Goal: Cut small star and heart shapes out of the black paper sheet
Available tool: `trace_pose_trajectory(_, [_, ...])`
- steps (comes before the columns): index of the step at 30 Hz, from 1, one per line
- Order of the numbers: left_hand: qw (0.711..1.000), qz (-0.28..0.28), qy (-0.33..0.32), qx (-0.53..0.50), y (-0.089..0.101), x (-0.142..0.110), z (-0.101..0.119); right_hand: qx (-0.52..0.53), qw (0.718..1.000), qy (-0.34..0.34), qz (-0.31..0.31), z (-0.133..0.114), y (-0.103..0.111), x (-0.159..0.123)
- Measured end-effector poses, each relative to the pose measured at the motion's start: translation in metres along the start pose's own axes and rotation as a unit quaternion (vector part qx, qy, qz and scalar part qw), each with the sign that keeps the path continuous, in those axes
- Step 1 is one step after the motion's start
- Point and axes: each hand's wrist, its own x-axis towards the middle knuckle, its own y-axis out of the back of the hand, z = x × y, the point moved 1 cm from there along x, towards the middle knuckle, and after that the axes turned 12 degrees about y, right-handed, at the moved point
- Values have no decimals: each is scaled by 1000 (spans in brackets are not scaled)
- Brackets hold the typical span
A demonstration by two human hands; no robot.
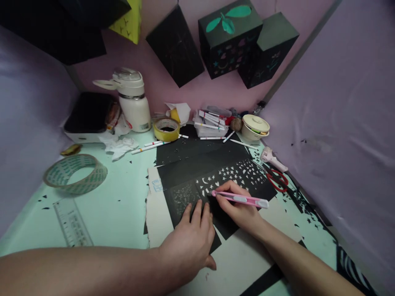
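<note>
My left hand (193,236) lies with fingers stretched out and pressed on a sheet of black paper (226,216), beside a patch of small pale drawn marks (183,197). In my right hand (240,207) is a slim pink craft knife (247,199), its tip low over the paper just right of my left fingertips. Rows of small cut-out shapes (234,172), among them stars, moons and hearts, run across the sheet toward the right. Under the paper is a pale board (159,211) with a torn left edge. My right hand hides part of the sheet.
Tape rolls (92,181) (171,133), a clear ruler (72,224) and a white bottle (135,109) stand or lie leftward. At the back are a box of markers (211,130) and a lidded bowl (254,127). Red-handled scissors (279,181), a glue gun (273,159) and black scraps lie right. Black boxes (230,41) hang above.
</note>
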Motion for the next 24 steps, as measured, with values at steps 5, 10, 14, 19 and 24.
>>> trace_pose_trajectory(5, [1000,11,3,-12,2,2,-1,3,999,-32,-24,10,-1,5])
trace_pose_trajectory(10, [999,-1,4,-33,4,4,-3,46,993,-107,-36,11,0,0])
trace_pose_trajectory(14, [999,-2,3,-37,4,4,-4,57,990,-128,-18,6,1,-3])
trace_pose_trajectory(19, [999,8,9,-42,2,2,-4,9,998,-49,31,0,-3,1])
trace_pose_trajectory(24, [999,11,15,-49,1,1,-2,-29,998,19,46,10,-16,0])
